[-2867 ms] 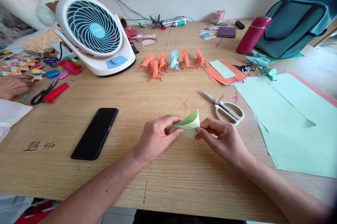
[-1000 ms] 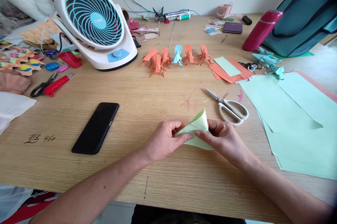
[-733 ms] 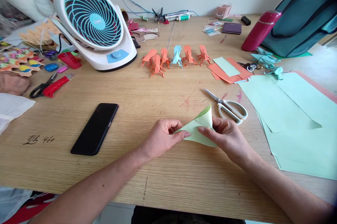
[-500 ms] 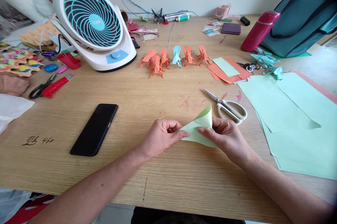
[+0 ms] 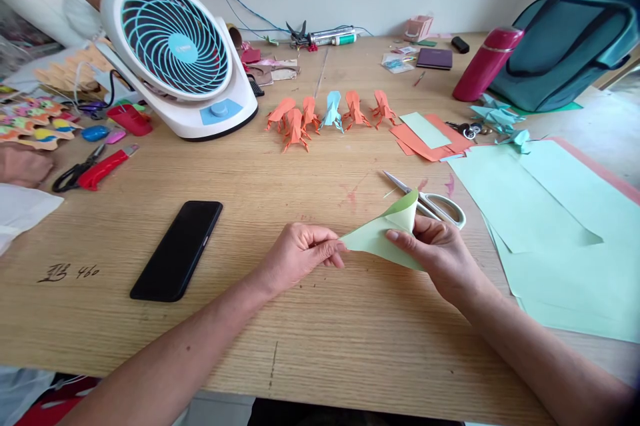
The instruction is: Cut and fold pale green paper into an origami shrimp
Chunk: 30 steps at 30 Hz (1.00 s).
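A light green folded paper (image 5: pixel 383 234) is held just above the wooden table (image 5: pixel 310 339), its upper flap curling up toward the scissors. My left hand (image 5: pixel 297 255) pinches the paper's left tip with curled fingers. My right hand (image 5: pixel 440 254) grips its right side, thumb on top and fingers underneath. White-handled scissors (image 5: pixel 435 202) lie just behind the paper and my right hand.
A black phone (image 5: pixel 176 250) lies to the left. Several orange and one blue folded figures (image 5: pixel 325 114) stand in a row mid-table. Green sheets (image 5: pixel 555 226) lie at right, a white fan (image 5: pixel 180 59) at back left, a red bottle (image 5: pixel 483 65) and teal bag (image 5: pixel 570 46) at back right. Another person's hand (image 5: pixel 20 165) rests at far left.
The paper has been unfolded wider and shifted right. My right hand moved right toward the scissors, and my left hand now holds only the left tip.
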Available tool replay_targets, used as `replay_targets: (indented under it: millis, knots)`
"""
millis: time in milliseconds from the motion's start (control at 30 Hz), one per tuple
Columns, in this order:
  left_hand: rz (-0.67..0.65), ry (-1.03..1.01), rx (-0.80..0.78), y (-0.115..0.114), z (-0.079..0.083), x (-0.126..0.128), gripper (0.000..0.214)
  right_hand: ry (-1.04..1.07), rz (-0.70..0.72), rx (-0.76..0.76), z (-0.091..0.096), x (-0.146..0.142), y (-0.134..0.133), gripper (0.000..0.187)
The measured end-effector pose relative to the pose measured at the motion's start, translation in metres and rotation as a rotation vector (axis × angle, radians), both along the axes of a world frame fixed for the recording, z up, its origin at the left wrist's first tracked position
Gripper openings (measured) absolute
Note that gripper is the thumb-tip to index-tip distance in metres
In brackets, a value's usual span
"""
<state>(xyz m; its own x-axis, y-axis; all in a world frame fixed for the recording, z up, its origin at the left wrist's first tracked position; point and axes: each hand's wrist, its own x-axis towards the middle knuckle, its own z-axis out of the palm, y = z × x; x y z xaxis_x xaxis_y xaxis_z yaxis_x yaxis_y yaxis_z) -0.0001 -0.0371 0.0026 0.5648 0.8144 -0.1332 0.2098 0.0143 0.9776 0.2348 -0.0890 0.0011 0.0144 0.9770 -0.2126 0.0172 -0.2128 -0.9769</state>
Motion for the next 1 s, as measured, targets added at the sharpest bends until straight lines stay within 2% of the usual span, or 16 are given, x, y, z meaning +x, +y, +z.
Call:
replay_targets:
  millis: [133,333,533,767,1000]
  knots:
    - [-0.031,0.053,0.025,0.001,0.000,-0.002,0.026,-0.006,0.010,-0.003,-0.001,0.001,0.000,0.042]
    - [-0.055,0.118,0.233,-0.005,0.001,0.002,0.023,0.007,0.126,0.001,-0.004,-0.008,-0.004,0.038]
    - [-0.029,0.051,0.118,-0.015,-0.006,0.010,0.026,-0.124,0.269,0.033,-0.003,-0.018,-0.008,0.034]
    - [0.009,0.016,0.126,-0.015,-0.004,0.011,0.030,-0.055,0.153,0.153,-0.005,-0.017,-0.007,0.033]
    - [-0.007,0.022,0.182,-0.013,-0.006,0.010,0.032,-0.075,0.131,0.188,-0.002,-0.017,-0.007,0.039]
